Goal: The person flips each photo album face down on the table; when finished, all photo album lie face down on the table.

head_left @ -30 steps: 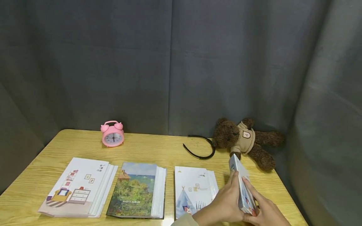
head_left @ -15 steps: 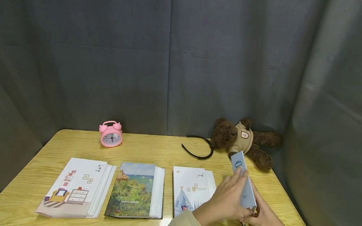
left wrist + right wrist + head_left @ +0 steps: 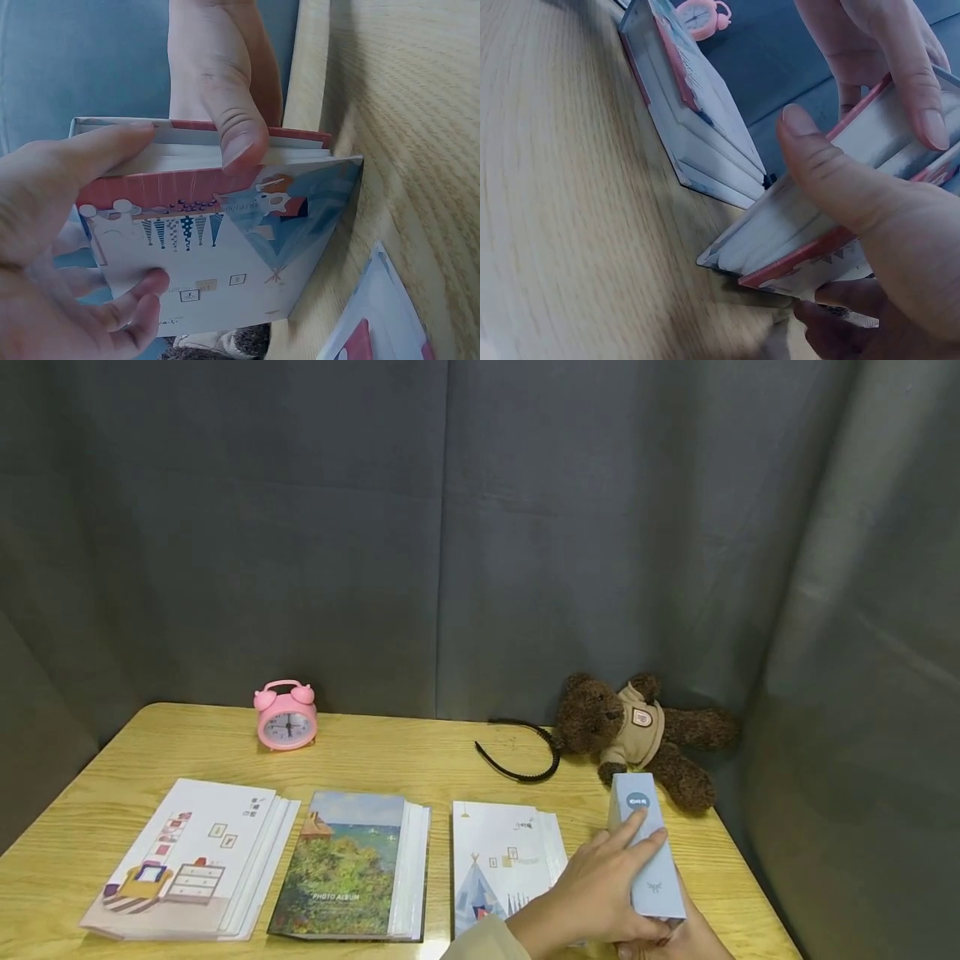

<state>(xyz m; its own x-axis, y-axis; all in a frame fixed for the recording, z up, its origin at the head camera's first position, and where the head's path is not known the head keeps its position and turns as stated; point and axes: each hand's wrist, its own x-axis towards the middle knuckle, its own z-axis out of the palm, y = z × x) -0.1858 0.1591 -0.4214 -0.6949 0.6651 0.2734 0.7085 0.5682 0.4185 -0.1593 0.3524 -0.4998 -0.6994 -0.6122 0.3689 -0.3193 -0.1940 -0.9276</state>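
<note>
Both hands hold a thick photo album (image 3: 658, 868) on edge at the table's right, its pale blue spine facing up in the head view. My left hand (image 3: 600, 885) grips it from the left, with fingers lying over the spine. Beneath and to the right, my right hand (image 3: 697, 935) holds the lower part, mostly hidden behind the album. In the left wrist view the album's cover (image 3: 225, 247) shows a blue tent and bunting, and the right thumb (image 3: 244, 146) presses on the page edges. The right wrist view shows the white page edges (image 3: 780, 217) between red-edged covers, the lower corner close over the table.
Three more albums lie in a row: a yellow-armchair cover (image 3: 180, 860), a painted landscape (image 3: 348, 860) and a tent cover (image 3: 498, 868). Behind them stand a pink alarm clock (image 3: 287, 722), a black headband (image 3: 551, 760) and a brown teddy bear (image 3: 637, 731). Grey curtains (image 3: 300, 527) surround the table.
The held album has turned from showing its cover and narrow edge to showing its pale blue spine upward. My left fingers now lie across that spine. The view has shifted slightly right.
</note>
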